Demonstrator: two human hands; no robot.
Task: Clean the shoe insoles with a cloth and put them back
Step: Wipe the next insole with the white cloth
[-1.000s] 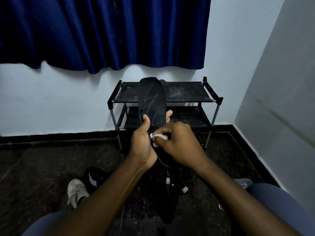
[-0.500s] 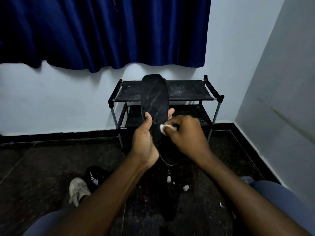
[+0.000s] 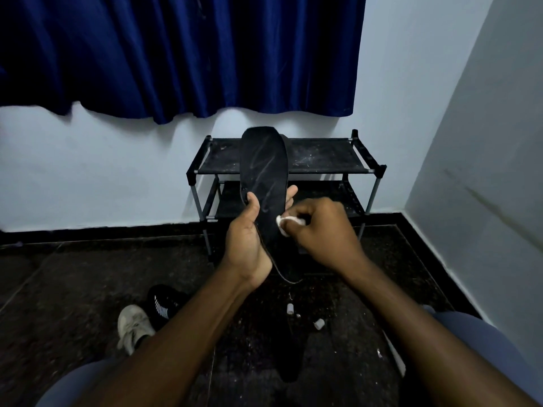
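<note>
Left hand [image 3: 246, 245] gripped flat black foam insole [image 3: 264, 177] upright before black two-tier shoe rack [image 3: 323, 155]; right hand [image 3: 318, 230] pinched small white cloth [image 3: 283, 223] against insole.

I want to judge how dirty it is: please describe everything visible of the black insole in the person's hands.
The insole is black, thin and flat, matte like fabric or foam, with pale streaks on its facing surface. It is held nearly upright, rounded toe end up, before the shoe rack. The left hand grips its lower half, thumb on the face; the right hand presses a small white cloth on its lower right edge.
</note>
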